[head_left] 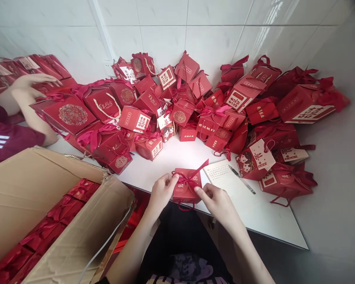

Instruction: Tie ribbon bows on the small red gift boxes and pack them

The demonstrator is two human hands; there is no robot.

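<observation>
A small red gift box [187,195] with pale lettering sits at the table's front edge, directly before me. Across its top is a red ribbon [189,180] tied in a bow, one tail sticking up to the right. My left hand [162,190] pinches the ribbon at the box's left side, thumb over curled fingers. On the other side, my right hand [215,198] has thumb and forefinger closed on the ribbon near the box's right edge. A twisted red cord handle [186,207] hangs at the box's front. The fingertips partly hide what they grip.
Many red gift boxes [180,110] are heaped along the tiled wall. Right of my box lie an open notebook [225,177] and a pen [241,179]. A cardboard carton [77,221] of red boxes stands at left. Beyond it, another person's hands [32,88] reach over boxes.
</observation>
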